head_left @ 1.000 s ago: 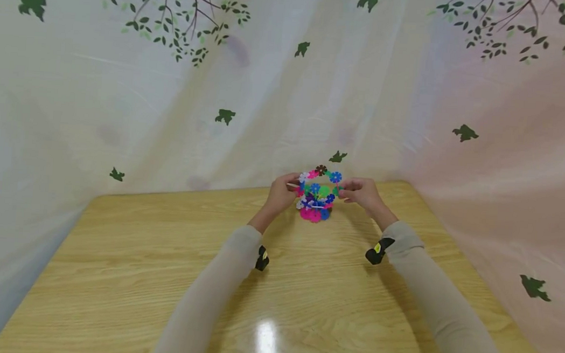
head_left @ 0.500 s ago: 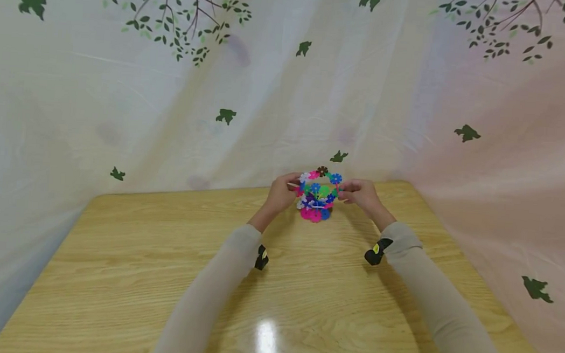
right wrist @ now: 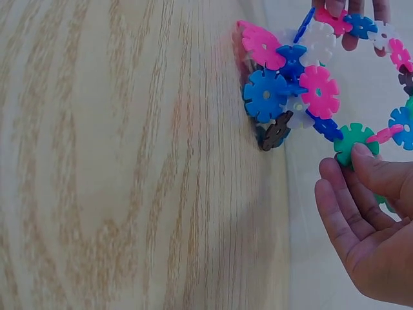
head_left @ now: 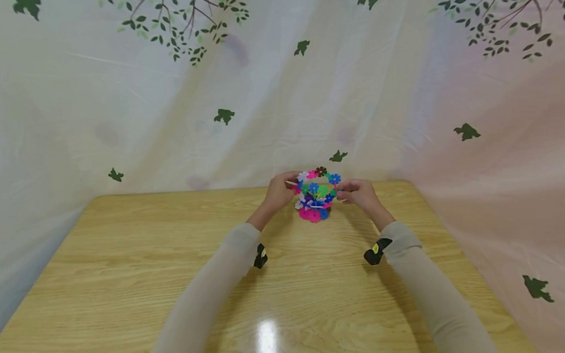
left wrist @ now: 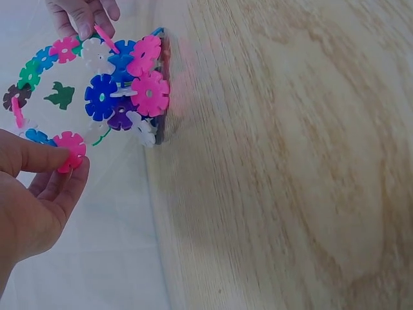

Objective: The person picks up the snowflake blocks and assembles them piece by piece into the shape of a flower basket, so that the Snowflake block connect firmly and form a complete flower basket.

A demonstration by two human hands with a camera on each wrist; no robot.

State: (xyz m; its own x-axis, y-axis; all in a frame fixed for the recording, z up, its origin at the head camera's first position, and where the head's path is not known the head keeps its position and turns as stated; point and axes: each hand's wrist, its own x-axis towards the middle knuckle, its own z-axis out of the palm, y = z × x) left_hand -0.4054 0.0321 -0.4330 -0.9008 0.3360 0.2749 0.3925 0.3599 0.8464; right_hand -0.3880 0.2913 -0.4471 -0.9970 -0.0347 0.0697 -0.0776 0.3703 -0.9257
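A basket-like build of interlocking plastic snowflake discs [head_left: 314, 215] stands near the far edge of the table, with a ring of discs rising above its clustered base. My left hand [head_left: 279, 191] is at its left side; in the left wrist view the thumb and fingers pinch a pink disc [left wrist: 70, 152] of the ring. At the opposite side my right hand [head_left: 361, 195] pinches a green disc [right wrist: 355, 143] between thumb and fingers, as the right wrist view shows. Pink, blue, white and dark discs make up the base [left wrist: 150, 93].
The wood-grain table [head_left: 160, 277] reaches back to a pale hanging cloth [head_left: 169, 121] printed with leaves and branches. Black wrist cameras [head_left: 374, 253] hang below both sleeves. A light reflection lies on the near tabletop.
Both hands keep their hold on the disc build. Only a very slight shift of the whole head view shows.
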